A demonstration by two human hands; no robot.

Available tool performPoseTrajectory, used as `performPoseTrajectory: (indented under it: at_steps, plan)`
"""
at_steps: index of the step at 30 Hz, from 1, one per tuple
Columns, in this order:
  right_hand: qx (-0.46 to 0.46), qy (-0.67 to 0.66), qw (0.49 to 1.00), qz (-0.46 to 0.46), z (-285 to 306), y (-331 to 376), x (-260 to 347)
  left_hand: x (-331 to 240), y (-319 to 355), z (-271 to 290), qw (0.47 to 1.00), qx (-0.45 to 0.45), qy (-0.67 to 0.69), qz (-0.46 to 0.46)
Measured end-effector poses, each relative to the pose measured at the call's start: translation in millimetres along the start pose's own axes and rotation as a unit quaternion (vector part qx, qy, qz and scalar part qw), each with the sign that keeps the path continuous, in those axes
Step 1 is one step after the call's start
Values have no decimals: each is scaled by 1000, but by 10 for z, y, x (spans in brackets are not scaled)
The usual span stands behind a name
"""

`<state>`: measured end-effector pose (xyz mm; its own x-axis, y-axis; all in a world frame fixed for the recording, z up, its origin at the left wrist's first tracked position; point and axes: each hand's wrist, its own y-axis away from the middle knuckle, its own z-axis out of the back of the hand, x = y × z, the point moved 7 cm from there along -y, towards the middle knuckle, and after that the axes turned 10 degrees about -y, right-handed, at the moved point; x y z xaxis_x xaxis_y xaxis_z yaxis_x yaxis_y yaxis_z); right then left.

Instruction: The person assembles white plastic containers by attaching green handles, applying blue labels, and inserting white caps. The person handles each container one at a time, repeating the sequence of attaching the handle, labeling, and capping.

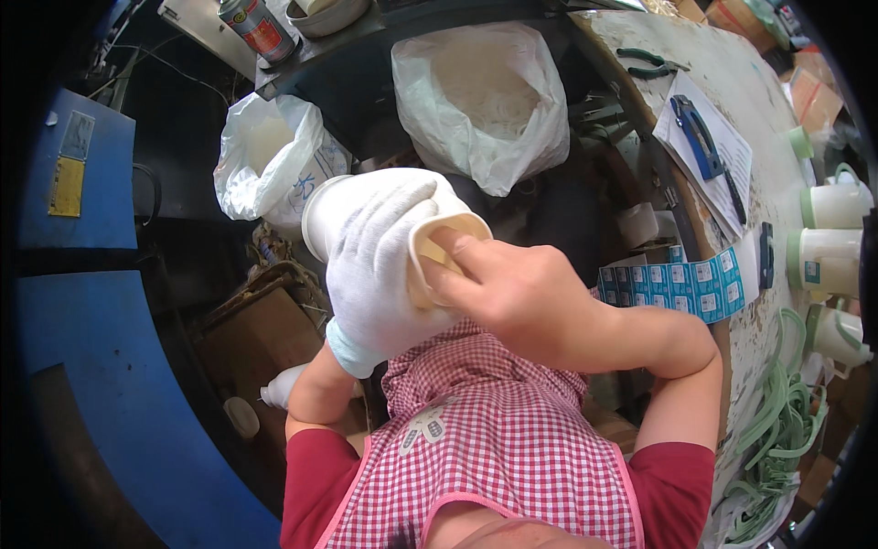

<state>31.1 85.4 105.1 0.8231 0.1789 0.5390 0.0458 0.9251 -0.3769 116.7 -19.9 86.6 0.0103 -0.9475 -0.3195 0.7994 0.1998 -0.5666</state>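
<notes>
My left hand (380, 261), in a white knit glove with a pale blue cuff, is wrapped round a white plastic container (324, 207). It lies tilted on its side, its cream-coloured mouth toward my right hand and its rounded end at the left. My bare right hand (521, 288) reaches two bent fingers into that mouth, by the rim. Their tips are hidden inside, so I cannot see what they pinch, if anything. Both hands are above my lap, in front of a red-and-white checked apron (494, 421).
Two white plastic bags (425, 119) (240, 192) stand open beyond my hands. The worn table (677, 37) at right bears pliers (649, 62), a blue cutter (697, 137), blue label sheets (677, 288), white jugs (828, 256) and green straps (777, 430). A blue machine (155, 384) is left.
</notes>
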Motion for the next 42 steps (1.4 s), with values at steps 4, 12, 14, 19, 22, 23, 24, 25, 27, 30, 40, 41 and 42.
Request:
performPoseTrajectory:
  at_steps: [4, 12, 14, 19, 22, 23, 24, 25, 27, 30, 40, 41, 42]
  plan:
    - [21, 11, 996, 90, 24, -72, 27, -41, 26, 71, 1000, -5, 2, 5]
    - [72, -160, 983, 58, 470, 175, -202, 53, -21, 139, 981, -35, 88, 167]
    - [-65, -45, 997, 16, 1032, 388, -411, 112, -55, 439, 939, -150, 174, 258]
    - [-142, 392, 778, -470, 2476, 2002, -2190, 189, -267, 1033, 940, -159, 151, 263]
    - [-71, 332, 807, -483, 2507, 2850, -3062, 360, -512, 618, 971, -17, 153, 182]
    - [-103, 349, 798, -481, 2578, 3015, -3218, 450, -589, 370, 970, 60, 151, 182]
    - [-111, 347, 785, -502, 2620, 3149, -3378, 529, -666, 113, 963, 138, 148, 180]
    - [-133, 351, 787, -489, 2639, 3210, -3446, 592, -750, -118, 957, 198, 129, 171]
    - [-187, 349, 770, -501, 2693, 3254, -3513, 564, -1044, -426, 941, 174, 274, 92]
    - [-254, 355, 749, -498, 2752, 3164, -3478, 712, -1264, -880, 890, 153, 379, 201]
    - [-335, 437, 714, -431, 2636, 3097, -3380, 1513, -1035, -2704, 907, 344, -83, 231]
    - [-326, 438, 710, -445, 2641, 3096, -3398, 1521, -1023, -2753, 908, 348, -85, 217]
    - [-316, 439, 713, -446, 2645, 3083, -3409, 1524, -1009, -2773, 909, 351, -88, 208]
